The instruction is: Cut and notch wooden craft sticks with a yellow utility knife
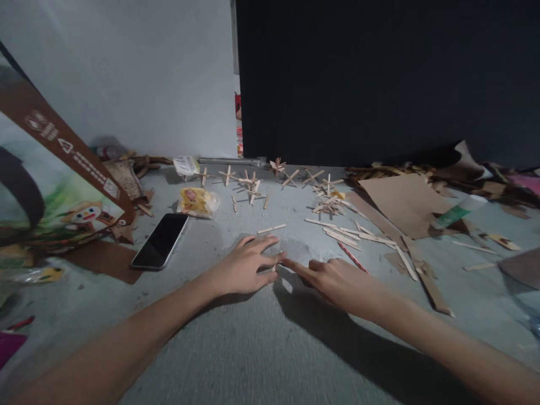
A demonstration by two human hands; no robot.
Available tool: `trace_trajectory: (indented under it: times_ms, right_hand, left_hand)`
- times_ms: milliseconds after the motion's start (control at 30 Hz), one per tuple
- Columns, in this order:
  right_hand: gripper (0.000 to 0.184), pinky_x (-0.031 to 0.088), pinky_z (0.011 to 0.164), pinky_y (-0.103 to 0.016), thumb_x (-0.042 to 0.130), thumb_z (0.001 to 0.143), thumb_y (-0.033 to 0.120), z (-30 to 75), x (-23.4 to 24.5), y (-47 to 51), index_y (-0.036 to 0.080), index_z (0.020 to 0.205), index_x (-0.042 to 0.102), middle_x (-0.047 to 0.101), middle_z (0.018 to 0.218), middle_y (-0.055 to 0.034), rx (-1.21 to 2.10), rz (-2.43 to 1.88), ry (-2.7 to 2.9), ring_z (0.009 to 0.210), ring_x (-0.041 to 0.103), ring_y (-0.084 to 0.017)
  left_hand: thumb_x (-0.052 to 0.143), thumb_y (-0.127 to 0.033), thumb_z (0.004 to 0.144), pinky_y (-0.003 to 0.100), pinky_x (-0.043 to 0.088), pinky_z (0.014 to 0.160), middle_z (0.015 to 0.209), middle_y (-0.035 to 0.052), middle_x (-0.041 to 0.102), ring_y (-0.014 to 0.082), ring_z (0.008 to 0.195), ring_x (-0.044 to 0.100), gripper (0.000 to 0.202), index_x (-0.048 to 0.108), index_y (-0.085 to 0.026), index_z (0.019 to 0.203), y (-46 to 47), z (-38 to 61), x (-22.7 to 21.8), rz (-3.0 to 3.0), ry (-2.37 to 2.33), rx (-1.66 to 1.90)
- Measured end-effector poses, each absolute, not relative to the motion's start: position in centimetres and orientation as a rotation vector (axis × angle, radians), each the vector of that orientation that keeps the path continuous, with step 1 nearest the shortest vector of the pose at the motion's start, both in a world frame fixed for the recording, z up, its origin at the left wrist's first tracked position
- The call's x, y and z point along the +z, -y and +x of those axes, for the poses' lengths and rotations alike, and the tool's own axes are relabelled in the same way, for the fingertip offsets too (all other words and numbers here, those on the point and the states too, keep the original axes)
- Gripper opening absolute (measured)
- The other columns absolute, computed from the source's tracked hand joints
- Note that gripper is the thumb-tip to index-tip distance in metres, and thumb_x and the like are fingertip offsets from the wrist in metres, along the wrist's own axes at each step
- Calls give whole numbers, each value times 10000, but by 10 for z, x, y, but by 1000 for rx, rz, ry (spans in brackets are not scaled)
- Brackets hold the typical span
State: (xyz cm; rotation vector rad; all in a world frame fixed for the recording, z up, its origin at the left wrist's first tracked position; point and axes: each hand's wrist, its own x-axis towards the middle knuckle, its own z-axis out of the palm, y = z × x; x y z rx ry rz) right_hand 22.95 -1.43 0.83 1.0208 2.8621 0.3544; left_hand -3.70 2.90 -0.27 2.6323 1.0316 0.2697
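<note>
My left hand (251, 264) rests low on the grey table. Its thumb and index finger close around a small pale piece of wooden stick (274, 268), mostly hidden by the fingers. The other fingers of that hand are spread. From the right, my right hand (331, 281) reaches in with its index finger stretched out, the tip meeting the left fingertips beside the piece. Its remaining fingers curl loosely, and nothing shows in them. Just beyond the hands lies a single flat wooden stick (271, 229). A red pencil-like stick (352, 257) lies behind my right hand.
Loose wooden sticks (341, 233) and crossed stick shapes (253, 188) are spread farther back. At left are a phone (161, 242), a yellow packet (197, 202) and a large printed bag (84, 185). Cardboard (400, 202) and a green-white glue stick (460, 211) lie at right.
</note>
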Motion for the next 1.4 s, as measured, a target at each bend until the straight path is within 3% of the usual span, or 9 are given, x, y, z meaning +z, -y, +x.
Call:
trace_trajectory:
  times_ms: [233, 567, 833, 1133, 1267, 1400]
  right_hand:
    - [825, 171, 551, -336, 541, 830, 6, 225, 8, 18, 163, 1616, 341, 750, 858, -45, 173, 1103, -2847, 607, 649, -165]
    - [745, 162, 549, -330, 502, 815, 8, 220, 12, 23, 160, 1541, 437, 744, 820, -60, 85, 1182, -2836, 582, 597, -164]
    - [794, 186, 535, -312, 525, 784, -19, 218, 10, 29, 171, 1548, 420, 744, 814, -50, 80, 1224, -2815, 599, 647, -172]
    - [769, 192, 538, -306, 559, 896, 38, 229, 22, 19, 230, 1614, 359, 748, 872, -48, 62, 1161, -2782, 616, 682, -173]
    - [661, 301, 570, -268, 542, 965, 69, 233, 22, 16, 241, 1583, 384, 752, 892, -36, 32, 1305, -2864, 590, 679, -165]
    - [447, 453, 661, -282, 436, 1072, 166, 230, 14, 13, 224, 1515, 451, 791, 1046, -99, -173, 1531, -3020, 775, 766, -221]
  left_hand:
    - [600, -442, 1043, 501, 269, 1302, 1687, 63, 455, 287, 1593, 345, 403, 705, -288, 1401, -26, -36, 1, 2680, -1052, 280]
    - [626, -426, 1016, 551, 276, 1311, 1685, 61, 456, 311, 1598, 334, 422, 706, -287, 1406, -27, -33, 2, 2605, -1084, 284]
    - [645, -435, 1008, 557, 264, 1314, 1682, 76, 457, 317, 1601, 330, 430, 707, -287, 1408, -27, -34, 2, 2589, -1076, 307]
    - [651, -478, 1000, 559, 301, 1277, 1665, 80, 484, 325, 1590, 346, 468, 676, -317, 1439, -28, -37, -2, 2613, -1030, 364]
    - [679, -440, 976, 562, 265, 1290, 1679, 85, 461, 326, 1594, 332, 547, 605, -315, 1503, -30, -36, -3, 2585, -1068, 322]
    - [752, -356, 918, 561, 295, 1269, 1632, 79, 515, 344, 1547, 395, 499, 666, -315, 1408, -31, -32, 0, 2490, -1088, 361]
